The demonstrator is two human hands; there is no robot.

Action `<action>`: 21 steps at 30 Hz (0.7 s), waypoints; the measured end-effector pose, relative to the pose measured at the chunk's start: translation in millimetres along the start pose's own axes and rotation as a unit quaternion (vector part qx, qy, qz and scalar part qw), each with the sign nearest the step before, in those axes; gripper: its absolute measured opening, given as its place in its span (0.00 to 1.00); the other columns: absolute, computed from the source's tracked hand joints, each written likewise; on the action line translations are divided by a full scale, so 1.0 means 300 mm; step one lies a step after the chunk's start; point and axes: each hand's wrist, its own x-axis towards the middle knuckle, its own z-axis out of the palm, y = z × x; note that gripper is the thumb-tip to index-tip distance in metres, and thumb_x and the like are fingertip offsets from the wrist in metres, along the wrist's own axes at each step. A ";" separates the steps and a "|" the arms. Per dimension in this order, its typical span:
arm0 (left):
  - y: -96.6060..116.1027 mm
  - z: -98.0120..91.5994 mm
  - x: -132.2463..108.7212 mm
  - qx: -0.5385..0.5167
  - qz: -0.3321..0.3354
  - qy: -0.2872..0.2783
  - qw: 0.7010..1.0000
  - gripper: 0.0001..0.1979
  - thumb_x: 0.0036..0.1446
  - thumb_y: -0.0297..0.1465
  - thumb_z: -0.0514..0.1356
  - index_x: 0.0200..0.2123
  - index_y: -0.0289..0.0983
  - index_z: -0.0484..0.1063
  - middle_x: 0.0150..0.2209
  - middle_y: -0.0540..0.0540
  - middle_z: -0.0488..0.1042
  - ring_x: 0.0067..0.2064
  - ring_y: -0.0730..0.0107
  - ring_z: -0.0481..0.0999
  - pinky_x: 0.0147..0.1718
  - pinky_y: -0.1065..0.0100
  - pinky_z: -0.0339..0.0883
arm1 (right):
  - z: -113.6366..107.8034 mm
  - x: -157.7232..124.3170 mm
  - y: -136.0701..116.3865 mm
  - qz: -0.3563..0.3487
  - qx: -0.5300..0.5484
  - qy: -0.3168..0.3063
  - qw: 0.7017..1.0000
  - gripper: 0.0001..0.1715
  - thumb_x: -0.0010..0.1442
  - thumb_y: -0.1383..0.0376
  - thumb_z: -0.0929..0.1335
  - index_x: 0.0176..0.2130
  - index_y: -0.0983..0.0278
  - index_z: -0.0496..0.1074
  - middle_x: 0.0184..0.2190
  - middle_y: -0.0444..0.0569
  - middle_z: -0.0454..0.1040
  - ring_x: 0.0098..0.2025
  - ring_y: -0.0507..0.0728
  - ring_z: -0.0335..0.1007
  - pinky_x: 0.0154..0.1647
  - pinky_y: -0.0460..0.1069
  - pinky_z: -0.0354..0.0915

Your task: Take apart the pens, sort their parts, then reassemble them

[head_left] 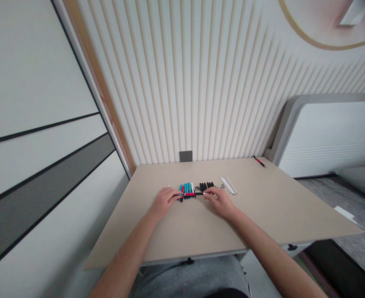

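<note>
A pen point(190, 194) with a red and black barrel lies level between my two hands, just above the desk. My left hand point(164, 202) pinches its left end. At its right end, the fingertips of my right hand point(219, 200) close on the tip. Behind the pen, several turquoise barrels point(187, 187), with a white and a red one among them, lie side by side. A row of short black pen parts point(206, 186) sits near my right hand. Small metallic pieces between these groups are too small to make out.
Thin white sticks, perhaps refills point(228, 186), lie right of the black parts. Another red and black pen point(259, 162) rests at the desk's point(198, 231) far right corner. A socket point(186, 156) is on the ribbed wall; a bed point(331, 140) stands at the right.
</note>
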 end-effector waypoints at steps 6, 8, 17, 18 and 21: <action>-0.003 0.003 -0.001 0.009 0.008 -0.002 1.000 0.12 0.66 0.39 0.54 0.42 0.40 0.75 0.35 0.46 0.78 0.38 0.66 0.75 0.44 0.62 0.64 | -0.004 -0.004 -0.013 -0.012 -0.008 -0.048 0.999 0.26 0.67 0.54 0.60 0.25 0.62 0.72 0.22 0.46 0.72 0.28 0.55 0.68 0.33 0.49 0.60; -0.003 0.003 -0.001 0.010 0.007 -0.003 1.000 0.13 0.66 0.39 0.54 0.41 0.40 0.75 0.35 0.46 0.78 0.38 0.66 0.75 0.43 0.62 0.63 | 0.000 -0.005 -0.009 0.010 0.003 -0.065 0.998 0.27 0.67 0.52 0.59 0.25 0.62 0.72 0.20 0.45 0.71 0.27 0.55 0.67 0.31 0.48 0.59; -0.012 0.004 -0.003 0.008 -0.010 0.005 1.000 0.11 0.65 0.37 0.55 0.40 0.40 0.75 0.35 0.46 0.78 0.38 0.66 0.75 0.40 0.64 0.64 | 0.012 0.001 0.008 -0.005 0.008 0.007 1.000 0.14 0.62 0.56 0.66 0.43 0.60 0.75 0.36 0.50 0.76 0.37 0.58 0.70 0.39 0.51 0.64; -0.012 0.004 -0.003 0.007 -0.010 0.003 1.000 0.11 0.65 0.37 0.55 0.41 0.40 0.75 0.35 0.46 0.78 0.38 0.66 0.75 0.41 0.64 0.64 | 0.011 0.002 0.007 -0.011 0.007 0.009 1.000 0.14 0.62 0.56 0.66 0.43 0.60 0.75 0.36 0.50 0.76 0.38 0.58 0.70 0.39 0.52 0.65; -0.010 0.005 -0.003 0.011 -0.007 0.000 1.000 0.11 0.66 0.38 0.55 0.40 0.40 0.75 0.35 0.46 0.78 0.37 0.66 0.74 0.41 0.64 0.64 | 0.001 0.005 0.000 -0.034 -0.005 0.007 0.999 0.13 0.63 0.57 0.66 0.40 0.60 0.76 0.35 0.51 0.77 0.38 0.59 0.70 0.41 0.53 0.65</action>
